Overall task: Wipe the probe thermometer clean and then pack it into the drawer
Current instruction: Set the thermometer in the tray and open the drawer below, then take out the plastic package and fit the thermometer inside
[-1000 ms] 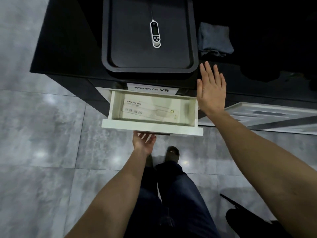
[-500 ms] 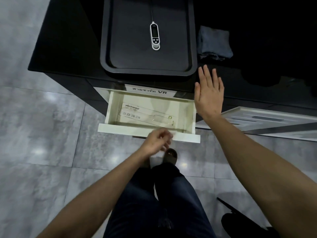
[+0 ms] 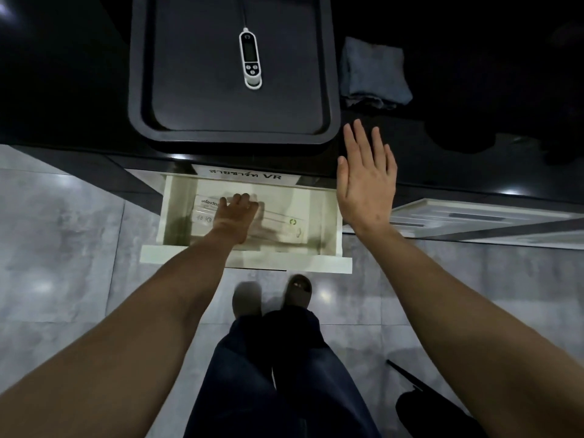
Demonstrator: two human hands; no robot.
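Your left hand (image 3: 234, 213) reaches into the open drawer (image 3: 246, 259), fingers bent over the box (image 3: 284, 221) lying inside — motion blur hides whether it grips. Your right hand (image 3: 366, 181) hovers flat, fingers straight, at the counter (image 3: 79, 99) edge. The probe thermometer (image 3: 250, 60) lies on the tray (image 3: 234, 134) — a folded cloth (image 3: 374, 74) sits beside it.

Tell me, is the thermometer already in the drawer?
No, the thermometer lies on the black tray on the counter, outside the open drawer.
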